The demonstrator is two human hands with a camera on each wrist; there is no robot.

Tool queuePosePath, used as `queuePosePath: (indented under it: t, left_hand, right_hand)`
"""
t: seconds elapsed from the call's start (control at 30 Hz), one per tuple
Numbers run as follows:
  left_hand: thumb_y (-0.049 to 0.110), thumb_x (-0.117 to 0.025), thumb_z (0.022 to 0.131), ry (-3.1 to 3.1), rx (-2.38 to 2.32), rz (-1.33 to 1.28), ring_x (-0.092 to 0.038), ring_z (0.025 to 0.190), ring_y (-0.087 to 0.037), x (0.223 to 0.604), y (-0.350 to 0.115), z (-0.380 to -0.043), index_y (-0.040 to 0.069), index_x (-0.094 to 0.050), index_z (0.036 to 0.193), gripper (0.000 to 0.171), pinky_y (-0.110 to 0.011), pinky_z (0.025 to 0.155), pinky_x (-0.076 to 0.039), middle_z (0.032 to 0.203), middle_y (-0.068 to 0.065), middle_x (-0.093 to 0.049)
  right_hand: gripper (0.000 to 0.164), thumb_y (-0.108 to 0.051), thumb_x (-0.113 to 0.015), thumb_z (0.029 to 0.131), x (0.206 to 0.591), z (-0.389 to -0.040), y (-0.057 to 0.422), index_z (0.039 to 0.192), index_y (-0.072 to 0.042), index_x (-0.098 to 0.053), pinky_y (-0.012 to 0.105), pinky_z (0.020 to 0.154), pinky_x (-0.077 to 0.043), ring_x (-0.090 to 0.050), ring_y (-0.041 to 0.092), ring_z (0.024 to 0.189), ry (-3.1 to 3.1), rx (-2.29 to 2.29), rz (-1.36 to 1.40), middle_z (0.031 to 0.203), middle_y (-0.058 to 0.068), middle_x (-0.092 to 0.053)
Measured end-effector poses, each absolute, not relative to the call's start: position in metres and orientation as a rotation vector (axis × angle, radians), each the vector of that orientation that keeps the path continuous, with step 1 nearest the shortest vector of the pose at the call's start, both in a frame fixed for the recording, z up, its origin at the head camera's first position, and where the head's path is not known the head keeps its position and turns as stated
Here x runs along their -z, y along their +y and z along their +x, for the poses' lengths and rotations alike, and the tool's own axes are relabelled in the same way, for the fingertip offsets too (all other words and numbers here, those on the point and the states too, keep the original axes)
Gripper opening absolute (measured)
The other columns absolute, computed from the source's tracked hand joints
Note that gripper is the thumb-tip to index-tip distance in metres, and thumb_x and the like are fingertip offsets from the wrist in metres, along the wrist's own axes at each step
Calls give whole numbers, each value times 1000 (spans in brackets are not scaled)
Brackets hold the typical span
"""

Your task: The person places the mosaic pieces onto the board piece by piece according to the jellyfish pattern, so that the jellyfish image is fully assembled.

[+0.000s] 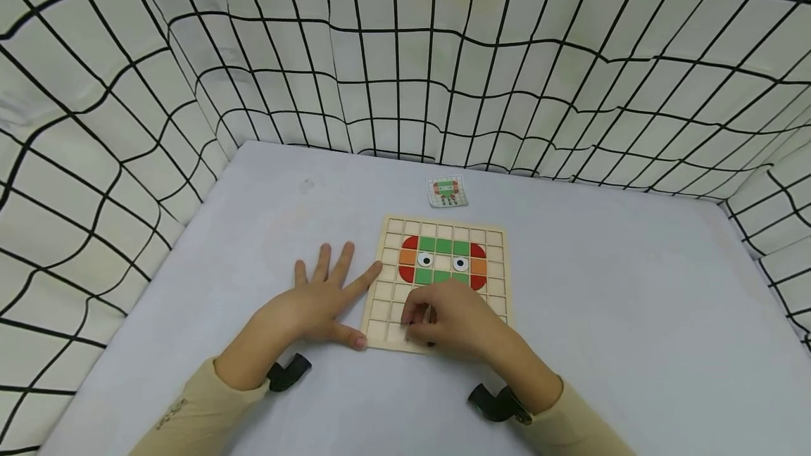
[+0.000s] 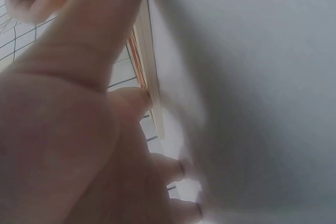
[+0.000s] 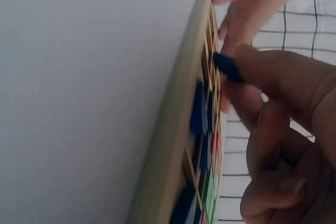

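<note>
A square wooden grid board lies on the table, with green, red and orange tiles and two eye pieces forming a pattern in its upper half. My left hand is spread flat at the board's left side, index fingertip and thumb touching its edge. Over the lower part of the board is my right hand. Between its thumb and finger it pinches a small dark blue tile, which the head view hides. Other dark blue tiles sit on the board near its front edge in the right wrist view.
A small picture card with a similar coloured figure lies behind the board. The white table extends on both sides. Black netting over white sheets encloses the back and sides.
</note>
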State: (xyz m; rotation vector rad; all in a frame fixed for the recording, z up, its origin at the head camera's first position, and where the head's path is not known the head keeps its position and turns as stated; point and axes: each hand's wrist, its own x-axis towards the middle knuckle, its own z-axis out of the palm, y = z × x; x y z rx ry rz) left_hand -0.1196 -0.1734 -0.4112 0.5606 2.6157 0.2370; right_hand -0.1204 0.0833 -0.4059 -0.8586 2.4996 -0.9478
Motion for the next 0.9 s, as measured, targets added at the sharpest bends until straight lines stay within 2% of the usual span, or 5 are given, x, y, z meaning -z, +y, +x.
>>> queuePosePath:
  t: [0.17, 0.3, 0.63, 0.77, 0.9]
  left_hand:
    - [72, -72, 71, 2622, -229, 553, 11, 145, -58, 408, -175, -119, 30, -11, 162, 117, -82, 104, -2, 164, -27, 8]
    - [72, -71, 71, 2622, -225, 560, 11, 145, -58, 406, -174, -121, 30, -11, 162, 117, -82, 104, -2, 164, -27, 8]
    - [72, -71, 72, 2619, -223, 559, 10, 145, -58, 405, -168, -128, 29, -12, 162, 115, -82, 104, -2, 164, -28, 7]
    - [71, -72, 72, 2615, -221, 550, 11, 145, -58, 403, -165, -129, 29, -12, 162, 116, -82, 104, -1, 164, -27, 7]
    - [70, -73, 72, 2613, -213, 549, 11, 145, -59, 401, -163, -131, 29, -13, 162, 116, -82, 104, -1, 164, -28, 7]
  right_hand:
    - [22, -19, -80, 81, 409, -114, 72, 73, -31, -64, 22, 60, -45, -53, 1, 63, 2620, 753, -920, 64, -21, -56]
    - [21, -19, -81, 80, 410, -112, 73, 72, -30, -65, 21, 63, -45, -52, 1, 67, 2642, 717, -940, 70, -20, -56]
    - [11, -23, -81, 82, 406, -118, 82, 86, -28, -72, 23, 69, -47, -56, 5, 76, 2636, 686, -922, 85, -16, -60]
    - [14, -23, -81, 83, 399, -123, 95, 92, -27, -72, 25, 71, -47, -57, 6, 79, 2666, 707, -840, 82, -18, -59]
    - [14, -21, -82, 83, 391, -127, 107, 92, -25, -73, 26, 69, -47, -55, 8, 77, 2684, 727, -823, 80, -17, -58]
